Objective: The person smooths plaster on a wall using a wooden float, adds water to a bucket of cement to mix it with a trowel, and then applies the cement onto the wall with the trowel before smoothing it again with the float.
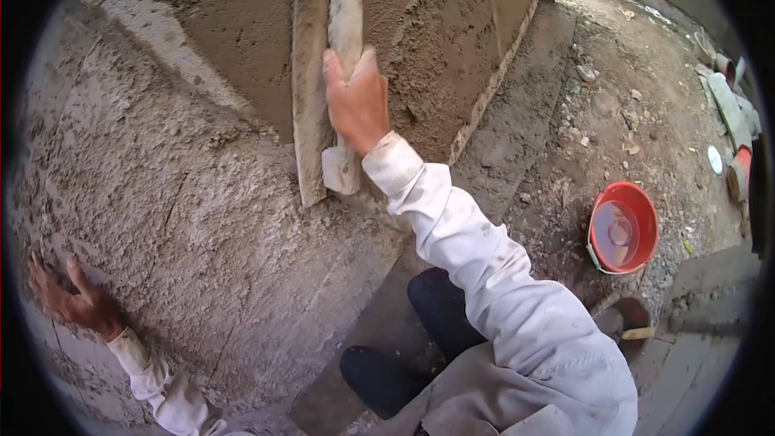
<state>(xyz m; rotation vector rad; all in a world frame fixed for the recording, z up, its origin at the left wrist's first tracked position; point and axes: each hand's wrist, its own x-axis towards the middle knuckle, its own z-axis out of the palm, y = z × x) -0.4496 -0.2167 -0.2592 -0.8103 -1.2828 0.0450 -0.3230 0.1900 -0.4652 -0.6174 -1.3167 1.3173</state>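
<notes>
My right hand (358,103) is wrapped round the handle bar of a long, mortar-smeared wooden plastering float (309,133). The float's board lies against wet brown plaster (242,28), with its lower end at the edge of a rough grey mortar surface (218,226). Over at the lower left, my left hand (77,300) rests on that rough surface, its fingers spread and nothing in them.
A red bucket (647,222) with cloudy water stands on the rubble-strewn ground (597,113) at right. Below it lies a round pan (631,307) with a wooden handle (638,333) across it. My dark boots (379,379) are beneath me.
</notes>
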